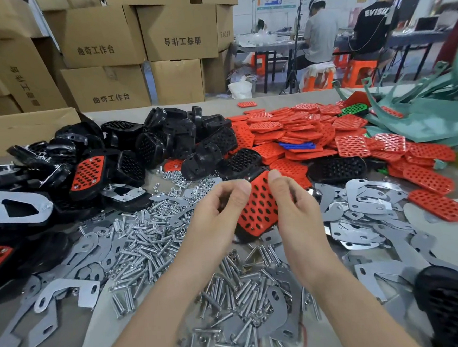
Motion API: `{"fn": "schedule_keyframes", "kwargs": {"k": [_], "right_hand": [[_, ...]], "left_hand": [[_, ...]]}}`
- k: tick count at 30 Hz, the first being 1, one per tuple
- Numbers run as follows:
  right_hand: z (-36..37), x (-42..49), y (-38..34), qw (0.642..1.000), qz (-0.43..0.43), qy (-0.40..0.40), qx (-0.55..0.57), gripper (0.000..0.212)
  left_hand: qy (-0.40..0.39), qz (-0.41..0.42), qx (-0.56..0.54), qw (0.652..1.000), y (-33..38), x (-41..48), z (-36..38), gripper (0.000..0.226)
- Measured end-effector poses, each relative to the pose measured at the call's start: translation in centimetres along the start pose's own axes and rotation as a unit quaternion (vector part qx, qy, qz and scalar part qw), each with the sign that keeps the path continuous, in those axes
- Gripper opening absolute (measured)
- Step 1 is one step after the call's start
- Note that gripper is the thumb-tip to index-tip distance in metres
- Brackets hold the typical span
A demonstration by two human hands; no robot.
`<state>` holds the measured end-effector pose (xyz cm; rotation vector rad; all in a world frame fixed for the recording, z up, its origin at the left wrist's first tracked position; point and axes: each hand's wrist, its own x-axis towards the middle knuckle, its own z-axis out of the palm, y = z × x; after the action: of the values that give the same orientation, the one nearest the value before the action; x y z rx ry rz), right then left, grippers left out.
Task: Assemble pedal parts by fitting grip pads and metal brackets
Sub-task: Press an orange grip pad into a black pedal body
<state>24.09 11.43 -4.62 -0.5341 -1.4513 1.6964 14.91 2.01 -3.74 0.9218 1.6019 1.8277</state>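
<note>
Between my hands is a pedal with a red perforated grip pad [257, 206] on a black body, held tilted above the table. My right hand [292, 204] grips its right edge, thumb at the top corner. My left hand [219, 209] is at its left edge with fingers curled and thumb by the top corner; what those fingers pinch is hidden. Loose red grip pads [309, 129] are heaped at the back right, black pedal bodies [166, 139] at the back left. Flat metal brackets [359, 199] lie to the right, and bolts [146, 241] cover the table in front.
Finished red-and-black pedals [87, 173] lie at the left among black parts. Small nuts [174, 177] are scattered behind the hands. A black pedal body [457, 309] sits at the near right. Teal plastic scrap [421, 116] is far right, cardboard boxes [99, 36] behind. Two people sit at a far table.
</note>
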Motion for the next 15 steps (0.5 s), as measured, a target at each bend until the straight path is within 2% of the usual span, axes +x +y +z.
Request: {"fn": "schedule_keyframes", "kwargs": {"k": [3,5,7,10,15], "right_hand": [[-0.57,0.57,0.22,0.999,0.025,0.029,0.038,0.058],[-0.82,0.72,0.26,0.998,0.030,0.027,0.039,0.063],[-0.93,0.77,0.41,0.999,0.024,0.011,0.019,0.063],[-0.97,0.95,0.76,0.999,0.013,-0.039,-0.007,0.056],[-1.09,0.82,1.07,0.995,-0.036,-0.084,-0.042,0.045]], "left_hand": [[-0.001,-0.040,-0.042,0.998,-0.52,0.46,-0.20,0.039],[-0.005,-0.049,-0.069,0.996,-0.66,0.60,-0.10,0.042],[0.010,-0.047,-0.074,0.996,-0.66,0.64,-0.01,0.039],[0.060,-0.053,-0.066,0.995,-0.63,0.67,-0.05,0.017],[0.091,-0.071,-0.056,0.992,-0.25,0.54,-0.37,0.013]]}}
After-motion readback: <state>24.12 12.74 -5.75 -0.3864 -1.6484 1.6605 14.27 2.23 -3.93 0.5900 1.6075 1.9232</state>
